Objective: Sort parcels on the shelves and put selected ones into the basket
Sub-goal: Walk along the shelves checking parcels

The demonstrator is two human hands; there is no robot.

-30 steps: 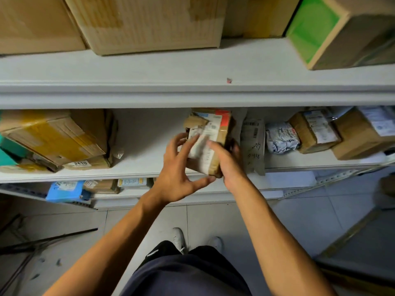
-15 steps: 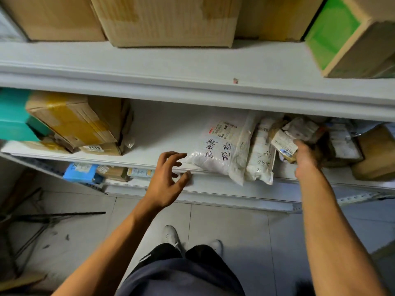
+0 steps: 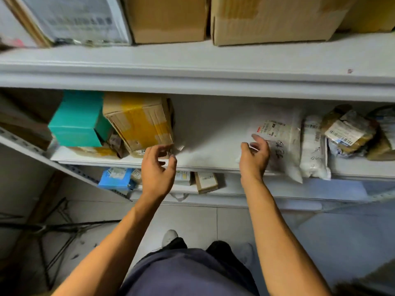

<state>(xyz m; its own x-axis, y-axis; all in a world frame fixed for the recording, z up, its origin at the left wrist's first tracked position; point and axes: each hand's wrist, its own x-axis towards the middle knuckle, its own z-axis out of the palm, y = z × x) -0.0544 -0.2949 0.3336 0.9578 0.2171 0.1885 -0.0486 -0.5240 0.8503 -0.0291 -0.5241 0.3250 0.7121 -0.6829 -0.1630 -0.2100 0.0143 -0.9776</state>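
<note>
Parcels line the middle shelf [image 3: 209, 133] — a yellow-taped carton [image 3: 139, 122] and a teal box [image 3: 79, 120] at the left, a white mailer bag [image 3: 282, 137] to the right. Left hand [image 3: 157, 167] hovers by the carton's lower corner, fingers loosely curled, holding nothing — right hand [image 3: 254, 157] sits over the mailer's near edge, fingers relaxed, also holding nothing.

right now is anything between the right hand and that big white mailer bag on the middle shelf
Nothing visible. The right hand hovers with loosely curled fingers right at the near left edge of the white mailer bag, which lies on the middle shelf.
</note>
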